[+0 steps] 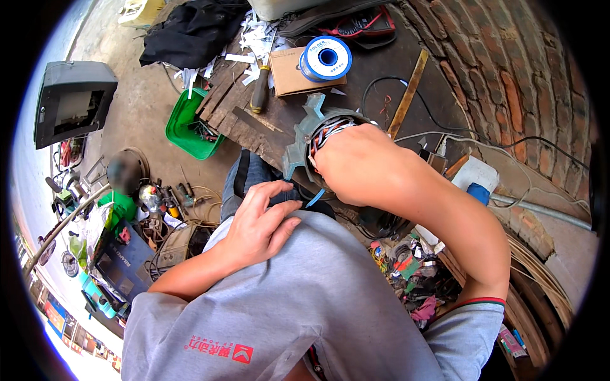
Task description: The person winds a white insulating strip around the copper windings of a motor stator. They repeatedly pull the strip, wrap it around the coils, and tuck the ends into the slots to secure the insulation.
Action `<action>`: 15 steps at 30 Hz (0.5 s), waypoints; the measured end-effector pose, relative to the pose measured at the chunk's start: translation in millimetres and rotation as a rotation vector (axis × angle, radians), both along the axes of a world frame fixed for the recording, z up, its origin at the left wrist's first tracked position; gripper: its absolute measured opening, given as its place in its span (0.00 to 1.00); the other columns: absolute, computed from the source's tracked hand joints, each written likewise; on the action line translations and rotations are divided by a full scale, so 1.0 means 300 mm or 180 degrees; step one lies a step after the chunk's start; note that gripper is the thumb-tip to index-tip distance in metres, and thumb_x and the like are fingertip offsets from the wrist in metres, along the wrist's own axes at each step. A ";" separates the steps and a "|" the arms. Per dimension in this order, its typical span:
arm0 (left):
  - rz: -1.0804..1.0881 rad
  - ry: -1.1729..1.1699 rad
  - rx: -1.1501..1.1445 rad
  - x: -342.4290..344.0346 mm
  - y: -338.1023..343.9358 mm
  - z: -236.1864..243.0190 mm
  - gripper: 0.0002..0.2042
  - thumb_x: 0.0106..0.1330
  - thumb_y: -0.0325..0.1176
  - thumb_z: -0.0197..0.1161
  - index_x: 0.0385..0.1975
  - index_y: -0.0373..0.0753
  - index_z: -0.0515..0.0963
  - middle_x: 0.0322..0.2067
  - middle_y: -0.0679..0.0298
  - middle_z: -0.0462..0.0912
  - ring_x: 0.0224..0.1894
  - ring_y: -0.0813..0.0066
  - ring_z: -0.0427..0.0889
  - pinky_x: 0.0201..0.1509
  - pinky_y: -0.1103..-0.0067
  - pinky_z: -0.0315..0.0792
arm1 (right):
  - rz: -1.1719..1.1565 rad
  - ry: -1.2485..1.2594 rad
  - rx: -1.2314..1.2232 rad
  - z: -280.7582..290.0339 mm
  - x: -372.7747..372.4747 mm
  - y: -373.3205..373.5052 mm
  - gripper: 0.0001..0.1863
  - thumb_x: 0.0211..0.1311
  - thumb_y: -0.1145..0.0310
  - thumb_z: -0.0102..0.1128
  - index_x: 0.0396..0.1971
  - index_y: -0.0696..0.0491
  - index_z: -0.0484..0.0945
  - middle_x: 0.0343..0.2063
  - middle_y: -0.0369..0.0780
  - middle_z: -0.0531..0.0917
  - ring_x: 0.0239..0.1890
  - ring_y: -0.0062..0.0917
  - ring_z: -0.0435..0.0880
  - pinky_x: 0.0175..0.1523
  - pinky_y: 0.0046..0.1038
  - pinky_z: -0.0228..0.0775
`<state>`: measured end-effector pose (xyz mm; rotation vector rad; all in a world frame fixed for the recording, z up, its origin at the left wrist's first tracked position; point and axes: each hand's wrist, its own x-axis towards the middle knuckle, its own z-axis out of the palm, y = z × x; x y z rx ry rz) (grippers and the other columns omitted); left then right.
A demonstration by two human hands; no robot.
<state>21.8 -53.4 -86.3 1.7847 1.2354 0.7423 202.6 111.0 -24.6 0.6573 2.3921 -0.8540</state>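
A grey-green finned motor housing [296, 151] sits at the near edge of the wooden bench, with bundled wire windings [332, 129] along its inner rim. My right hand [349, 159] reaches over the rim into it; its fingers are hidden, so their grip does not show. Just left of the housing, my left hand [257, 222] hovers in front of my shirt, fingers stretched and thumb apart, with nothing visible in it. A short blue strip [316, 198] sticks out below the housing, close to the left fingertips but apart from them.
On the bench [356, 95] are a wire spool [327, 58] on a cardboard box [287, 68], a screwdriver [259, 92], a long flat bar [408, 95] and cables. A green bin [181, 127] stands left. A brick wall [508, 82] rises right; scrap [413, 270] lies below.
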 end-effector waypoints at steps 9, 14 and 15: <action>0.0033 0.0003 -0.0078 -0.027 0.001 -0.008 0.15 0.56 0.27 0.70 0.44 0.35 0.80 0.52 0.48 0.74 0.52 0.52 0.76 0.54 0.65 0.72 | -0.1089 -0.0702 -0.0380 -0.012 0.077 -0.030 0.09 0.53 0.73 0.60 0.31 0.58 0.85 0.32 0.53 0.85 0.40 0.47 0.85 0.47 0.43 0.77; -0.0063 0.0008 -0.0059 -0.018 0.017 -0.012 0.14 0.56 0.28 0.71 0.43 0.35 0.81 0.51 0.50 0.75 0.51 0.54 0.77 0.52 0.68 0.74 | -0.2342 -0.0059 -0.0343 -0.068 0.163 -0.143 0.08 0.56 0.69 0.63 0.30 0.57 0.85 0.27 0.50 0.84 0.35 0.46 0.84 0.44 0.43 0.74; -0.0091 0.0027 -0.0012 -0.015 0.025 -0.011 0.14 0.55 0.29 0.71 0.42 0.35 0.81 0.50 0.51 0.76 0.50 0.54 0.77 0.51 0.69 0.74 | -0.2519 0.0139 -0.0263 -0.079 0.176 -0.160 0.08 0.56 0.68 0.65 0.30 0.57 0.85 0.26 0.49 0.84 0.34 0.45 0.84 0.42 0.42 0.74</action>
